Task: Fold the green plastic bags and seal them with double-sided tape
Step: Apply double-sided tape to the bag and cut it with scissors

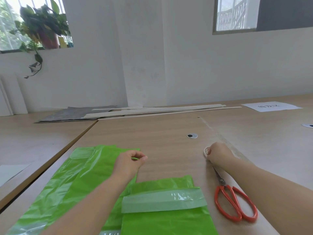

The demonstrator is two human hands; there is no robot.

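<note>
- The left hand [130, 161] lies over the far right corner of a flat green plastic bag [76, 175]. Its fingers are curled, and thumb and forefinger pinch a thin sliver of the green film.
- That bag is spread on the wooden table [169, 133], left of centre. It runs from the near left edge of the view away towards the hand, with glossy creases along its length.
- A second, folded green plastic bag [166, 223] lies nearest the viewer, just right of the left forearm and overlapping the first bag's edge. A pale translucent strip [162, 199] crosses it from side to side.
- The right hand [218, 154] rests on the table, well apart from the bags. Its fingers are curled round a small roll of tape [207, 150], with the thumb on the roll's face.
- Orange-handled scissors [235, 202] lie on the table just right of the folded bag, blades closed and pointing away under the right wrist.
- Between the hands and further back, a round cable grommet [192, 136] is set in the table.
- Along the far edge lie long wooden sticks [160, 110], partly over a grey sheet [74, 114]. A white paper with writing [271, 106] lies to their right.
- A potted plant [44, 28] stands on the windowsill at upper left.
</note>
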